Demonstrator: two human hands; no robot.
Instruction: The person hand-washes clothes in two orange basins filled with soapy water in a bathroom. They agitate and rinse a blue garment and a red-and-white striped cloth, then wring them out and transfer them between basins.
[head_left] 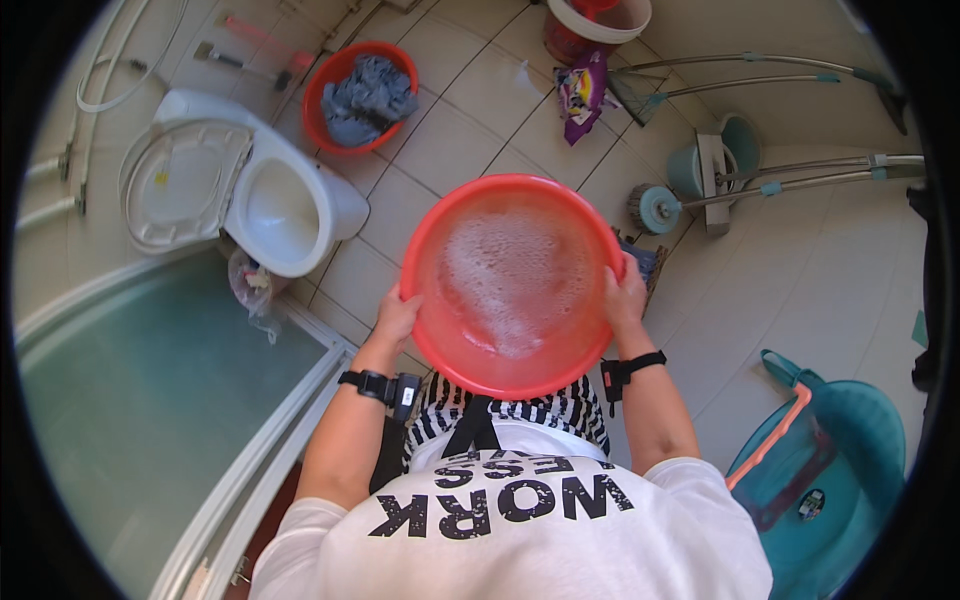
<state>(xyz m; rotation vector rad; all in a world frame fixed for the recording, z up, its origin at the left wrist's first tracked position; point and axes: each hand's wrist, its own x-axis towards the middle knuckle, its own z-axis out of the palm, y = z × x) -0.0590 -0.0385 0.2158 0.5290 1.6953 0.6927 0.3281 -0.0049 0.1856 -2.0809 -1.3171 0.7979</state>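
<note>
A round red plastic basin [440, 345] is held up in front of my body, with sudsy water [510, 270] inside it. White foam covers much of the water. My left hand [398, 312] grips the rim on the left side, fingers curled under and out of sight. On the opposite side my right hand [625, 292] clasps the rim, its thumb on top. Beyond the basin, an orange-red tub [313, 110] on the tiled floor holds a crumpled grey-blue cloth [366, 100].
A white toilet [283, 215] with its lid up stands at the left, beside a glass partition [170, 400]. A purple packet [583, 98], a bucket [600, 25], a broom [635, 95] and a round scrub brush [655, 209] are at the far right. A teal tub [860, 440] is at lower right.
</note>
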